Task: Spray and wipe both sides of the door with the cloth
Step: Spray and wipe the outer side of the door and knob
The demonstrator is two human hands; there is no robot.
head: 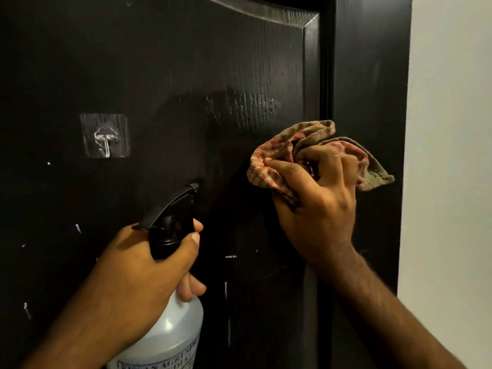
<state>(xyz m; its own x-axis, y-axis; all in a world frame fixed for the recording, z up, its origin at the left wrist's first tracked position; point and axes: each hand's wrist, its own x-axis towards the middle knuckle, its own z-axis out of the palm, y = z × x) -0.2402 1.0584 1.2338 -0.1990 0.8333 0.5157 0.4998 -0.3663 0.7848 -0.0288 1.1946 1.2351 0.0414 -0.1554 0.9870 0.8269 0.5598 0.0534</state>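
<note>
In the head view, a dark wood-grain door (186, 62) fills most of the picture, with its raised panel edge running down the right side and a pale wall (452, 129) beyond the door's right edge. The right hand (316, 198) is clenched around a bunched red-and-tan checked cloth (282, 150), pressing it against the door near the panel's right edge. Just above the cloth a streaky damp patch (239, 107) glistens on the wood. The left hand (143, 267) is wrapped around the neck of a spray bottle (170, 323), a translucent white body with a black trigger head (173, 209) whose nozzle points at the door, close to its surface. A clear adhesive hook (105, 135) is stuck to the door toward its left side, well apart from both hands. Small pale marks dot the lower door.
</note>
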